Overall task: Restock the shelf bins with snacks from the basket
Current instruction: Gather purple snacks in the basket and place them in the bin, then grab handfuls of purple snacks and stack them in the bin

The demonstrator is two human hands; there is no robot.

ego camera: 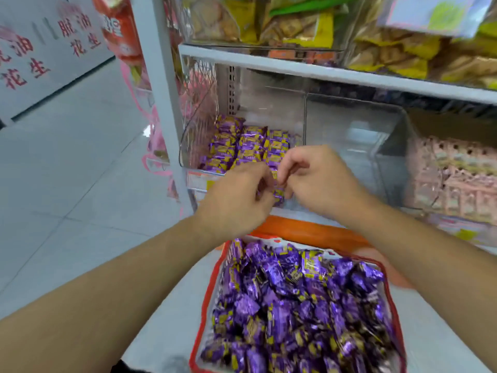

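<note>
Two hands, left hand (236, 192) and right hand (317, 179), pinch purple candies (278, 195) between curled fingertips at the clear bin (193, 141) front; next, I judge, lay them beyond the fingers in rows, then return to the basket (207, 292) below.

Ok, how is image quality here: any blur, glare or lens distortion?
Head view: wide-angle bend bows the shelf edge and post; motion blur smears the upper packets, the wall lettering and the basket rim; the clear bin walls carry pale reflections; both hands and the purple candies are soft but readable; lighting is even, with no hard shadows.
</note>
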